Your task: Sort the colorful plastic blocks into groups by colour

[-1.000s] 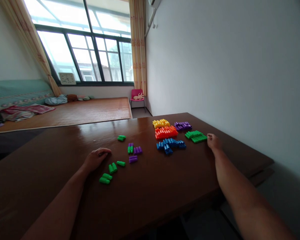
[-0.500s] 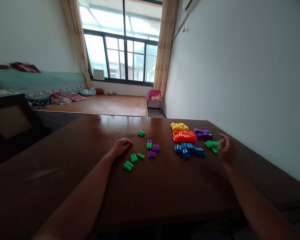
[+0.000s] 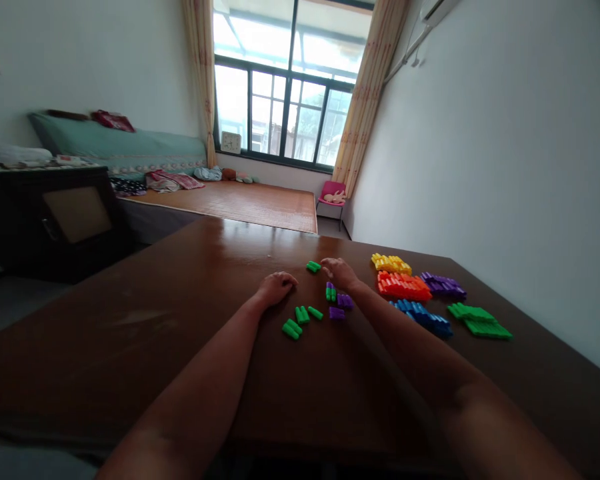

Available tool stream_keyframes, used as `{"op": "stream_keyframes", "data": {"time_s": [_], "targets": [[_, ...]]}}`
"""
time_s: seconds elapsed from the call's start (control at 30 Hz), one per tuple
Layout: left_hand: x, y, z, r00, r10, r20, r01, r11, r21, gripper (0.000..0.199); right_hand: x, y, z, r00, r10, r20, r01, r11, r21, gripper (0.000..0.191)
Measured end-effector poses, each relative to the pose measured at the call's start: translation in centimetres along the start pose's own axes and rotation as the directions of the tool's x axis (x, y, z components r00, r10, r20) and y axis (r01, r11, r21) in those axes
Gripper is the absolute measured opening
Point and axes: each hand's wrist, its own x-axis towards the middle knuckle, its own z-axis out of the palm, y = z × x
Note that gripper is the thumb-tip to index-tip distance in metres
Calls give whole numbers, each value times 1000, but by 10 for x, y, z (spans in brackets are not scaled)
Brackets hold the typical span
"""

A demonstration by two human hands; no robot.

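My left hand (image 3: 276, 289) rests on the brown table with loosely curled fingers, and no object shows in it. My right hand (image 3: 341, 273) reaches across with thumb and fingers apart, its tips just right of a small green block group (image 3: 313, 266). Below that hand stand a joined purple-and-green group (image 3: 331, 293) and two purple groups, one nearer my forearm (image 3: 345, 301) and one lower (image 3: 337, 313). Between my forearms lie a green pair (image 3: 302, 315), a single green peg-like block (image 3: 315, 313) and another green group (image 3: 292, 329).
On the right are piles of yellow (image 3: 391, 263), orange (image 3: 404, 286), purple (image 3: 444, 285), blue (image 3: 423, 317) and green blocks (image 3: 483, 321). My right forearm partly covers the blue pile. Beyond the table (image 3: 180, 267) are a bed (image 3: 250, 202) and a pink chair (image 3: 333, 192).
My right hand has moved left from the green pile to the far small green group. My left hand stays resting on the table. The whole view has turned somewhat to the left.
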Motion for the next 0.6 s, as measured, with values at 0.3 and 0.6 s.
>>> {"op": "stream_keyframes", "data": {"time_s": [0.3, 0.6], "targets": [[1, 3, -2, 999, -49, 10, 49, 999, 10, 25, 32, -8, 35, 988, 130, 84, -136, 989, 66, 32], [2, 0, -2, 999, -34, 2, 34, 999, 2, 25, -19, -26, -16, 971, -65, 229, 16, 978, 209, 18]]}}
